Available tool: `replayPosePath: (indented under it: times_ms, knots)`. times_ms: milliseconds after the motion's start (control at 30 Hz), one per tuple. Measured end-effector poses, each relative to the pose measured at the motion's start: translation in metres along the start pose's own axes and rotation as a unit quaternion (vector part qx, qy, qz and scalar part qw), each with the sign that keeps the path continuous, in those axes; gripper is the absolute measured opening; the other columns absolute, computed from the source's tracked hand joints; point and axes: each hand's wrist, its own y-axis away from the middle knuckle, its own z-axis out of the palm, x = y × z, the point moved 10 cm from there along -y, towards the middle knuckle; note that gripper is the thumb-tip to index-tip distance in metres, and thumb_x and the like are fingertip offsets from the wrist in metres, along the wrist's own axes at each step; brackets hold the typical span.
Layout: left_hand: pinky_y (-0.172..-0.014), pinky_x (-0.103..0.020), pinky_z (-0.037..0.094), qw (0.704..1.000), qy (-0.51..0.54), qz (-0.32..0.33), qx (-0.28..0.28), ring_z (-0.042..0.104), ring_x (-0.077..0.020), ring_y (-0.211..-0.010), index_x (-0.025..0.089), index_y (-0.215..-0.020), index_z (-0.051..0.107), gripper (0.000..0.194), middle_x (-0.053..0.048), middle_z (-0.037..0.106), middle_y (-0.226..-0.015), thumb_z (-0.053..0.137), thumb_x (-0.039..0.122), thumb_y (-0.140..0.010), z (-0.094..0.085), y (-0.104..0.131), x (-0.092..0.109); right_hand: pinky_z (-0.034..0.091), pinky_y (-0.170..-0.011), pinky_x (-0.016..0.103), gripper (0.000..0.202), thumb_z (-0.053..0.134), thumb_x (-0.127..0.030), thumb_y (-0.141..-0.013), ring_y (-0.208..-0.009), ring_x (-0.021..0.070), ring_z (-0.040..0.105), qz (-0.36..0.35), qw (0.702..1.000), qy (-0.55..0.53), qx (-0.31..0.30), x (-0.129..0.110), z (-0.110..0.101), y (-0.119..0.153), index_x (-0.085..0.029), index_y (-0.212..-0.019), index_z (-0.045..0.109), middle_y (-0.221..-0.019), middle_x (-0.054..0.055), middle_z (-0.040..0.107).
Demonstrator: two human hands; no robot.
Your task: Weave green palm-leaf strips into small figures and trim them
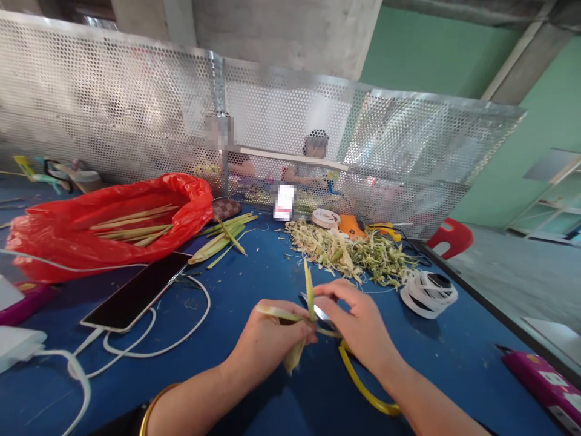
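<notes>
Near the front middle of the blue table, my left hand (276, 336) is closed on pale green leaf strips (296, 356), whose ends stick out on both sides of the fingers. My right hand (351, 315) pinches an upright green leaf strip (309, 287) just right of the left fingertips. A shiny metal piece (321, 312) shows partly behind the right fingers; its full shape is hidden. Below the right hand curves a yellow band (363, 384). Trimmed leaf scraps (354, 251) lie in a heap beyond the hands.
Left are a red bag (113, 181) of long leaves, loose leaves (222, 242), a phone (138, 293) and white cables. White tape rolls (429, 295) and a purple box (542, 384) stand right. Behind are a lit phone (284, 203), a perforated metal screen (281, 109) and people.
</notes>
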Motion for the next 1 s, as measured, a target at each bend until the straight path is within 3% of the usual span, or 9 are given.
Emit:
replayPosePath:
  times_ms: [100,233,367,533,667,733,867,900,1000]
  knots:
    - [-0.052,-0.024,0.043,0.999,-0.017,-0.004,-0.041,0.06,-0.0161,-0.053,0.014,-0.057,0.069,0.008,-0.005,0.068,-0.056,0.065,0.018,-0.062,0.012,0.001,-0.004,0.039,-0.06,0.025,0.02,0.062,-0.03,-0.078,-0.061,0.0125,0.048,0.049,0.996,-0.048,-0.058,0.008,0.022,0.007,-0.017,-0.062,0.063,-0.062,-0.002,0.053]
    - [-0.057,-0.025,0.046,0.996,0.064,-0.04,-0.047,0.06,-0.0158,-0.054,0.015,-0.065,0.067,0.014,-0.005,0.069,-0.057,0.073,0.027,-0.061,0.014,0.001,-0.011,0.033,-0.052,0.024,0.028,0.061,-0.034,-0.078,-0.054,0.0102,0.04,0.111,0.984,-0.137,0.022,0.029,0.018,0.012,-0.016,-0.057,0.057,-0.053,-0.005,0.044]
    - [-0.06,-0.024,0.045,0.994,0.085,-0.053,-0.038,0.06,-0.0147,-0.056,0.013,-0.069,0.07,0.019,-0.005,0.069,-0.058,0.076,0.029,-0.06,0.009,0.0,-0.01,0.038,-0.057,0.025,0.029,0.057,-0.039,-0.082,-0.057,0.0123,0.048,0.128,0.977,-0.172,0.007,0.032,0.018,0.009,-0.015,-0.067,0.064,-0.057,-0.002,0.052]
    - [-0.06,-0.021,0.043,0.99,0.132,-0.052,0.022,0.057,-0.0119,-0.056,0.012,-0.076,0.072,0.023,-0.004,0.067,-0.059,0.073,0.032,-0.066,-0.015,-0.003,0.0,0.039,-0.059,0.025,0.028,0.051,-0.039,-0.086,-0.063,0.0148,0.054,0.05,0.997,-0.018,-0.052,0.008,0.016,0.003,-0.018,-0.074,0.064,-0.066,0.0,0.059]
    - [-0.056,-0.021,0.041,0.989,0.127,-0.045,0.061,0.053,-0.0094,-0.051,0.012,-0.062,0.067,0.025,-0.002,0.063,-0.055,0.073,0.037,-0.065,-0.028,-0.005,0.002,0.038,-0.055,0.023,0.023,0.054,-0.029,-0.086,-0.059,0.0133,0.052,-0.067,0.989,0.072,-0.111,-0.014,0.03,0.013,-0.021,-0.066,0.062,-0.062,-0.001,0.057]
    - [-0.053,-0.02,0.04,0.994,0.096,-0.036,0.042,0.049,-0.0083,-0.046,0.013,-0.056,0.064,0.027,0.001,0.058,-0.05,0.072,0.038,-0.065,-0.024,-0.006,0.003,0.04,-0.059,0.024,0.021,0.054,-0.028,-0.087,-0.062,0.0144,0.054,-0.117,0.985,0.099,-0.083,-0.024,0.026,0.018,-0.021,-0.07,0.064,-0.066,0.0,0.06]
    - [-0.048,-0.022,0.039,0.999,0.005,-0.022,-0.033,0.047,-0.0095,-0.041,0.015,-0.055,0.062,0.026,0.002,0.055,-0.045,0.07,0.038,-0.064,-0.003,-0.003,0.003,0.041,-0.069,0.03,0.015,0.057,-0.031,-0.084,-0.066,0.0167,0.055,-0.15,0.974,0.15,0.074,-0.036,-0.007,0.019,-0.02,-0.086,0.067,-0.068,0.002,0.06]
    - [-0.048,-0.022,0.039,0.999,-0.019,-0.015,-0.048,0.048,-0.01,-0.041,0.016,-0.055,0.062,0.025,0.002,0.056,-0.044,0.068,0.038,-0.065,0.001,-0.002,0.003,0.041,-0.068,0.029,0.015,0.059,-0.033,-0.083,-0.064,0.0164,0.054,-0.127,0.979,0.146,0.067,-0.032,-0.007,0.016,-0.02,-0.085,0.067,-0.065,0.001,0.059]
    - [-0.047,-0.022,0.04,0.993,-0.079,-0.01,-0.09,0.049,-0.0111,-0.042,0.017,-0.055,0.061,0.024,0.002,0.055,-0.045,0.062,0.037,-0.07,0.015,0.003,-0.001,0.039,-0.058,0.025,0.018,0.061,-0.035,-0.08,-0.057,0.0136,0.049,-0.011,0.997,0.058,-0.042,-0.009,0.013,0.009,-0.019,-0.072,0.064,-0.058,-0.002,0.053]
